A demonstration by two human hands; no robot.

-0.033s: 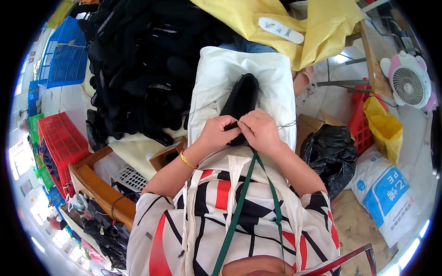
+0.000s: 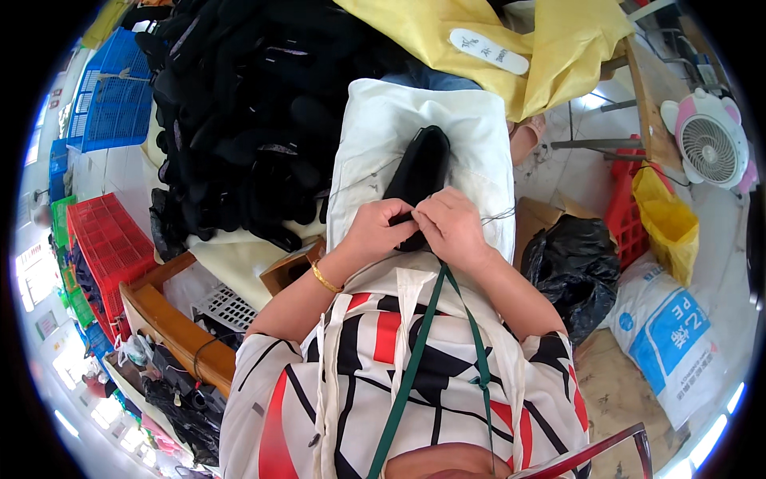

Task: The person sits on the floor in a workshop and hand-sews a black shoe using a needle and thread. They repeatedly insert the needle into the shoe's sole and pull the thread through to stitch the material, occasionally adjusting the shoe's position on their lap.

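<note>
A black cloth shoe (image 2: pixel 420 172) lies on the white cloth (image 2: pixel 479 144) over my lap, toe pointing away from me. My left hand (image 2: pixel 381 225) is closed, thumb and fingers pinching the near edge of the shoe. Right against it, my right hand (image 2: pixel 451 226) has its fingertips pressed together at the same edge. Whatever those fingertips pinch is too small to make out. Thin dark thread (image 2: pixel 500 215) sticks out beside the right hand, and another strand crosses the white cloth to the left of the shoe.
A large heap of black shoes (image 2: pixel 247 120) fills the far left. Yellow cloth (image 2: pixel 550 72) with a white insole (image 2: pixel 488 51) lies ahead. At right are a black plastic bag (image 2: pixel 570 259) and a fan (image 2: pixel 708 144). A wooden drawer (image 2: pixel 179 319) and red crate (image 2: pixel 112 243) stand left.
</note>
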